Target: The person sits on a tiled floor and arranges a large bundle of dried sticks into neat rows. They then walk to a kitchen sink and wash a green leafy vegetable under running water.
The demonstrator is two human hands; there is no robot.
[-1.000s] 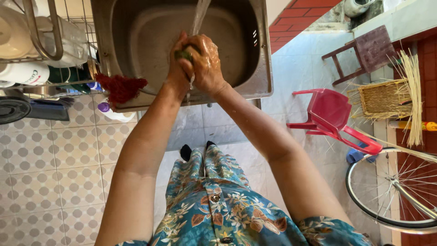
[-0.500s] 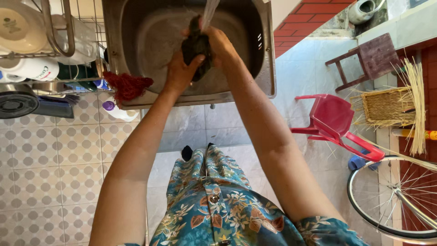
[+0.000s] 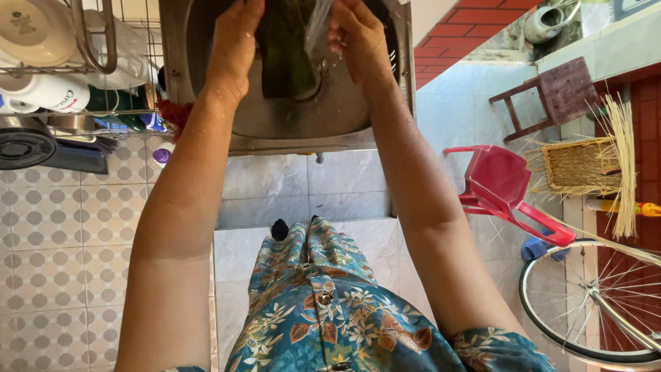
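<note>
Now both arms stretch forward over the metal sink (image 3: 206, 83). On the left, the left hand (image 3: 234, 48) reaches down into the basin, fingers closed on the left edge of a dark green cloth (image 3: 286, 55). The right hand (image 3: 358, 38) pinches the right edge of the same cloth, so the cloth hangs spread between the two hands, inside the sink, under a thin stream of water (image 3: 315, 24). Both forearms look wet.

At the far left stands one wire dish rack (image 3: 89, 41) with one pale plate (image 3: 31, 27) and one white cup (image 3: 45, 93) lying on its side. One red rag (image 3: 175, 114) hangs at the sink's left corner. To the right of the arms I count one red plastic chair (image 3: 499, 182), one dark wooden stool (image 3: 551, 96), one woven basket (image 3: 571, 165), one straw broom (image 3: 623, 165) and one bicycle wheel (image 3: 592, 303).

The floor (image 3: 76, 220) at the left has tiles with grey dots; under the sink the tiles are plain and pale.
</note>
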